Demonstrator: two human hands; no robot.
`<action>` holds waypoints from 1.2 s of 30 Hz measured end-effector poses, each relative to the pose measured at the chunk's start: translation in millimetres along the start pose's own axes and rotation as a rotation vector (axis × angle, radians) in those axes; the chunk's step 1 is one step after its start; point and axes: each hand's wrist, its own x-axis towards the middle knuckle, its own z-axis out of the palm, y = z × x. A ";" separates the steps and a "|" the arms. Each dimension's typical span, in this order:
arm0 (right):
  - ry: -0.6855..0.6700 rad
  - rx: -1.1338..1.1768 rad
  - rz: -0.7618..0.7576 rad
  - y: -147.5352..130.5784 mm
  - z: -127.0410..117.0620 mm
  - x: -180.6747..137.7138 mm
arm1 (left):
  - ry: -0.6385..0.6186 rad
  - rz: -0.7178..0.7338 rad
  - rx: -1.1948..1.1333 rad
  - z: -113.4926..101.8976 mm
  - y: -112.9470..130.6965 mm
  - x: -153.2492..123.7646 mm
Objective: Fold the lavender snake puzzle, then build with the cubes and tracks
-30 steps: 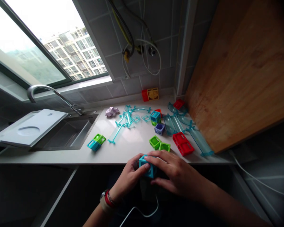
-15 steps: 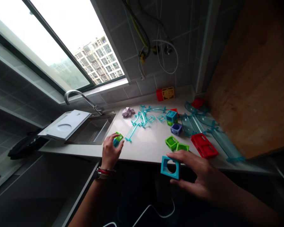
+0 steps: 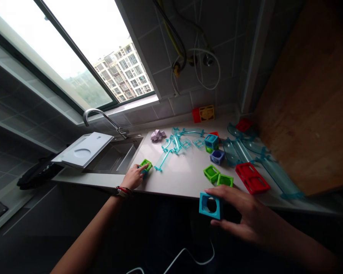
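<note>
While right fingers (image 3: 220,190) pinch the blue cube (image 3: 210,206), left fingers (image 3: 141,168) clasp a green block (image 3: 146,164).

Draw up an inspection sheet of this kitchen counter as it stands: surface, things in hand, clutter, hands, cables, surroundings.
Surface: white countertop, toy pieces scattered across it.
Things in hand: blue cube with a round hole, held off the counter's front edge; green and blue block pair on the counter beside the sink.
Clutter: two green blocks, red blocks, clear teal track pieces, purple block, red and yellow cube.
Hands: right hand grips the blue cube; left hand rests on the block pair, grip unclear.
Cables: white cable below the counter; hoses on the tiled wall.
Surroundings: sink, faucet, window, wooden board.
</note>
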 end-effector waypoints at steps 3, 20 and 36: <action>-0.015 -0.001 0.007 3.4 2.8 0.6 | -0.057 0.047 0.014 -3.5 1.8 3.7; -0.100 0.014 0.114 -4.3 -2.8 3.6 | -0.067 0.071 -0.225 -18.1 4.2 11.3; 0.040 0.617 0.335 -3.9 1.6 8.9 | 0.089 0.090 -1.130 -61.5 87.8 -59.2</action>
